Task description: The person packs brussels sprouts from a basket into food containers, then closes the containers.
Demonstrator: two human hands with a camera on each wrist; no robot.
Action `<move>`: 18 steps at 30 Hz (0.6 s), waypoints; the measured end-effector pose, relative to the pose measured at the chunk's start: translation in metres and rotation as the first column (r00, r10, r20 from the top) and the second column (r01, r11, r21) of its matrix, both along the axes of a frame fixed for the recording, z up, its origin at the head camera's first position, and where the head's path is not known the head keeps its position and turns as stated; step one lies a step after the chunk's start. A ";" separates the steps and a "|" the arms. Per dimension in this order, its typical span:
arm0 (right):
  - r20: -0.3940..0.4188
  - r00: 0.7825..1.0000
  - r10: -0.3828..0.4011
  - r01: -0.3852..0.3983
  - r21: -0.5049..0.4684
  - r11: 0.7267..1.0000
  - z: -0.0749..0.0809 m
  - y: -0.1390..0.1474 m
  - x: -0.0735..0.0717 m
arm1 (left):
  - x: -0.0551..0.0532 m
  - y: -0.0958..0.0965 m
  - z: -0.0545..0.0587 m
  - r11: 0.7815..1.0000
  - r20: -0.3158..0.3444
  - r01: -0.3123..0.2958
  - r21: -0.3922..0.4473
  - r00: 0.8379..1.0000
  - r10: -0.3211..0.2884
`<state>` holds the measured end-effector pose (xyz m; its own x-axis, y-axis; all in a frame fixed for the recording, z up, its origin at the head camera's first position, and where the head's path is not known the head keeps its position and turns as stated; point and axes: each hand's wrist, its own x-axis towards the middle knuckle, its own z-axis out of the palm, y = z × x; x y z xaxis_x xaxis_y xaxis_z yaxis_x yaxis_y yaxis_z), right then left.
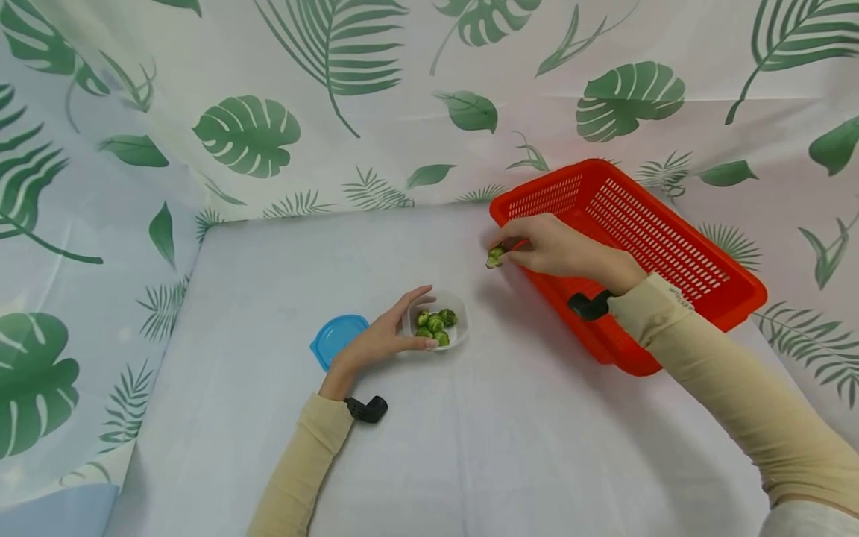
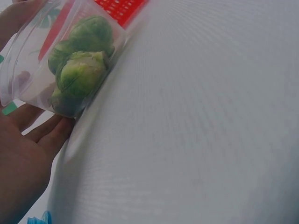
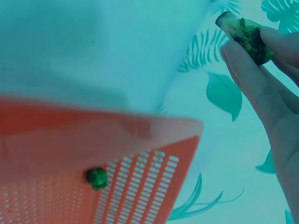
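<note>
My left hand (image 1: 385,333) holds a clear plastic container (image 1: 461,326) on the table, thumb at the near side and fingers at the far side. Several green Brussels sprouts (image 1: 436,322) lie inside it, seen through its wall in the left wrist view. Between the thumb and fingers of my right hand (image 1: 553,246) is a single Brussels sprout (image 1: 495,257), raised just left of the red basket's rim. Its pale cut stem (image 3: 228,22) shows in the right wrist view. Another sprout (image 3: 97,178) lies in the red basket (image 1: 698,257), hidden from the head view.
A blue lid (image 1: 338,339) lies on the white table (image 1: 470,447), left of the container and partly behind my left hand. The slotted basket stands at an angle on the right. Leaf-patterned cloth (image 1: 403,149) hangs behind the table and along its sides.
</note>
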<state>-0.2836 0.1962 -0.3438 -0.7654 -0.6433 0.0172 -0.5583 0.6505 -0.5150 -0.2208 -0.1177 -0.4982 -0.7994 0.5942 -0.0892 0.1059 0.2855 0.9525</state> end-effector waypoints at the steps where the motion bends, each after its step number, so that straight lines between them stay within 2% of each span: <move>1: 0.003 1.000 0.003 -0.003 0.000 1.000 -0.001 -0.002 0.000 | 0.000 0.000 0.000 1.000 0.000 -0.002 -0.003 1.000 0.002; 8: 0.079 0.996 0.049 -0.047 -0.025 0.999 -0.009 -0.013 0.003 | -0.001 -0.001 0.001 1.000 0.008 0.004 -0.009 1.000 -0.004; 18: 0.156 0.975 0.158 -0.154 -0.041 0.987 -0.025 -0.031 0.009 | -0.001 -0.002 0.002 1.000 0.030 -0.002 -0.011 1.000 0.003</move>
